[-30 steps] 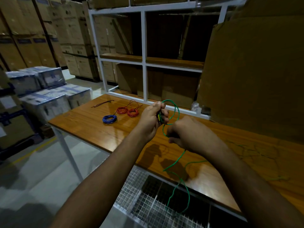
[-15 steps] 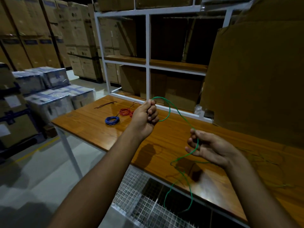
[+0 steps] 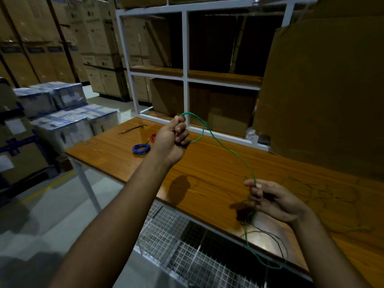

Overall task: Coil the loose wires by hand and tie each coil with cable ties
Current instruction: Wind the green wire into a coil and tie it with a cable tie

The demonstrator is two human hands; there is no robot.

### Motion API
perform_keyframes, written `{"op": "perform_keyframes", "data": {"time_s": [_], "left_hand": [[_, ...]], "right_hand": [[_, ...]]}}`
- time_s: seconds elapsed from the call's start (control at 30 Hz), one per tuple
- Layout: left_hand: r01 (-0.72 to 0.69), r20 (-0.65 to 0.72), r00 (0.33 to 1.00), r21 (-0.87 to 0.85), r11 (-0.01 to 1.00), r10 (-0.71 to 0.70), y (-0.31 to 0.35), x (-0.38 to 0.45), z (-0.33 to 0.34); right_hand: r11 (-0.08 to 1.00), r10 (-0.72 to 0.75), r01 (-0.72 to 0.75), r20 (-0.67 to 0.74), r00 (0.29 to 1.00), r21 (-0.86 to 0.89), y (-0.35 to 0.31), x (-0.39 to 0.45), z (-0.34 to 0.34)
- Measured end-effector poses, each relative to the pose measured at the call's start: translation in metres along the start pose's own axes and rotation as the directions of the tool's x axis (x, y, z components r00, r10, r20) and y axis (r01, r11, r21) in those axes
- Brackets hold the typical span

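A: Starting with the big things: your wooden table (image 3: pixel 207 169) carries the work, with the white shelf frame (image 3: pixel 185 59) and its stored cardboard behind, and a tall cardboard sheet (image 3: pixel 322 90) leaning at your right. What's finished?

B: By the look of it, two colours. A blue coil (image 3: pixel 141 149) lies wound on the table well to your left, and a red coil (image 3: pixel 153 137) peeks out from behind your left wrist. Whether either is tied, too small to tell. Dark cable ties (image 3: pixel 133 129) lie loose beyond them.

A: And the one in hand?

B: The green wire (image 3: pixel 228 150) is barely begun. Your left hand (image 3: pixel 173 140) is clenched around one small loop, raised above the table. Your right hand (image 3: pixel 270 201) pinches the same wire between thumb and fingertips near the front edge, and the free tail drops past the edge, over the wire mesh tray (image 3: pixel 187 252) below.

A: Anything in that tray?

B: Too dark to say; only the dangling tail crosses it. More faint loose wire (image 3: pixel 320 194) lies tangled on the table to your right, so I'd judge the job roughly halfway, with winding, tying and that tangle left.
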State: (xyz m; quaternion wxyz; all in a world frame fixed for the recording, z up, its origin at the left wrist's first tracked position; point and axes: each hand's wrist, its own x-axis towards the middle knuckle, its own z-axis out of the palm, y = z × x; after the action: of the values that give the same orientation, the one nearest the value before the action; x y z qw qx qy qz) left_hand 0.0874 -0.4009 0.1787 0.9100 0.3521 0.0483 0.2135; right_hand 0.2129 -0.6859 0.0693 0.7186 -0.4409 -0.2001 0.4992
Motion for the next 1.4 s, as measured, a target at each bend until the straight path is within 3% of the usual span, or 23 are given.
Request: {"op": "perform_keyframes", "data": {"time_s": [0.1,0.17,0.2,0.27,0.3,0.33,0.37,0.43,0.5,0.6,0.7,0.77,0.87,1.0,1.13,1.3,1.37,1.4], "left_hand": [[0.001,0.007,1.000,0.042,0.999,-0.001,-0.006,-0.001,0.006],[-0.007,0.014,1.000,0.110,0.994,0.006,-0.012,-0.001,0.010],[-0.017,0.014,1.000,0.170,0.985,0.015,-0.015,-0.002,0.012],[-0.038,0.015,0.999,0.318,0.947,0.036,-0.020,-0.003,0.015],[-0.045,0.021,0.999,0.381,0.923,0.040,-0.022,-0.004,0.016],[-0.046,0.025,0.999,0.425,0.904,0.039,-0.023,-0.005,0.017],[-0.043,0.026,0.999,0.453,0.890,0.035,-0.023,-0.006,0.017],[-0.028,0.017,1.000,0.485,0.874,0.023,-0.024,-0.008,0.018],[-0.007,0.011,1.000,0.505,0.863,0.001,-0.027,-0.010,0.017],[0.040,0.024,0.998,0.498,0.866,-0.059,-0.034,-0.016,0.015],[0.103,0.067,0.986,0.465,0.879,-0.150,-0.042,-0.023,0.017],[0.127,0.095,0.978,0.445,0.887,-0.187,-0.047,-0.027,0.021],[0.160,0.080,0.977,0.350,0.923,-0.200,-0.051,-0.030,0.027],[0.178,0.040,0.979,0.311,0.933,-0.201,-0.049,-0.033,0.030],[0.183,0.040,0.976,0.386,0.904,-0.214,-0.045,-0.035,0.028],[0.289,0.131,0.927,0.348,0.892,-0.351,-0.045,-0.037,0.020],[0.341,0.194,0.893,0.298,0.892,-0.407,-0.043,-0.037,0.017],[0.353,0.199,0.890,0.268,0.897,-0.410,-0.042,-0.037,0.017]], "right_hand": [[0.998,-0.039,0.023,-0.319,0.947,-0.056,0.006,0.016,0.023],[0.939,-0.147,-0.047,-0.520,0.841,-0.340,0.013,0.026,0.049],[0.824,-0.220,-0.150,-0.553,0.804,-0.546,0.014,0.029,0.061],[0.325,-0.291,-0.364,-0.458,0.840,-0.873,0.011,0.028,0.085],[0.070,-0.268,-0.367,-0.372,0.889,-0.927,0.007,0.024,0.098],[-0.094,-0.212,-0.313,-0.288,0.934,-0.945,0.003,0.018,0.111],[-0.184,-0.149,-0.231,-0.205,0.967,-0.955,-0.003,0.011,0.124],[-0.282,-0.099,-0.082,-0.056,0.993,-0.956,-0.016,-0.002,0.147],[-0.356,-0.204,-0.020,0.057,0.977,-0.934,-0.030,-0.011,0.162],[-0.406,-0.475,-0.003,0.208,0.855,-0.914,-0.051,-0.018,0.167],[-0.527,-0.629,-0.068,0.335,0.702,-0.847,-0.066,-0.014,0.162],[-0.542,-0.686,-0.151,0.331,0.648,-0.827,-0.073,-0.005,0.157],[-0.450,-0.723,-0.227,0.203,0.661,-0.864,-0.079,0.011,0.147],[-0.217,-0.734,-0.153,0.058,0.677,-0.964,-0.074,0.025,0.128],[-0.045,-0.799,-0.116,-0.034,0.601,-0.992,-0.062,0.040,0.111],[0.036,-0.811,-0.097,-0.086,0.579,-0.995,-0.058,0.043,0.103],[0.021,-0.771,-0.132,-0.100,0.629,-0.991,-0.057,0.042,0.096],[0.076,-0.711,-0.128,-0.144,0.689,-0.989,-0.057,0.041,0.091]]}}
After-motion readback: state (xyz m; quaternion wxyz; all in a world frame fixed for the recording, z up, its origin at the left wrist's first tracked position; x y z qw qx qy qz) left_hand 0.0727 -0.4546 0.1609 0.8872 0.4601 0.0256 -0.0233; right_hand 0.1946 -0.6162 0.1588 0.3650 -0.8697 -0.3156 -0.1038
